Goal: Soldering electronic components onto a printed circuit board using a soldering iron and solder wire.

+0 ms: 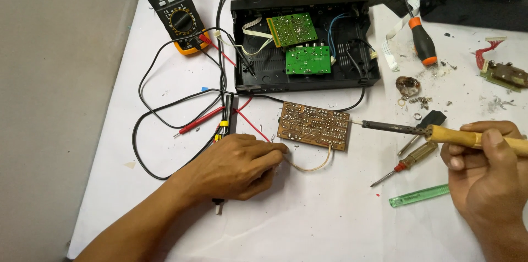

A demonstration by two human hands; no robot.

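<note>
A brown circuit board (pixel 313 125) lies solder side up in the middle of the white table. My left hand (pixel 236 165) rests on the table just left of it, fingertips pinched at the board's lower left corner where a thin pale wire (pixel 313 167) loops out. My right hand (pixel 487 165) grips a soldering iron (pixel 418 130) by its yellow wooden handle. The dark metal tip points left and touches the board's right edge.
An open black device case (pixel 352 72) with two green boards sits behind. A yellow multimeter (pixel 170 9) with red and black leads is at the back left. Screwdrivers (pixel 421 39), a green tool (pixel 419 195) and loose screws lie on the right.
</note>
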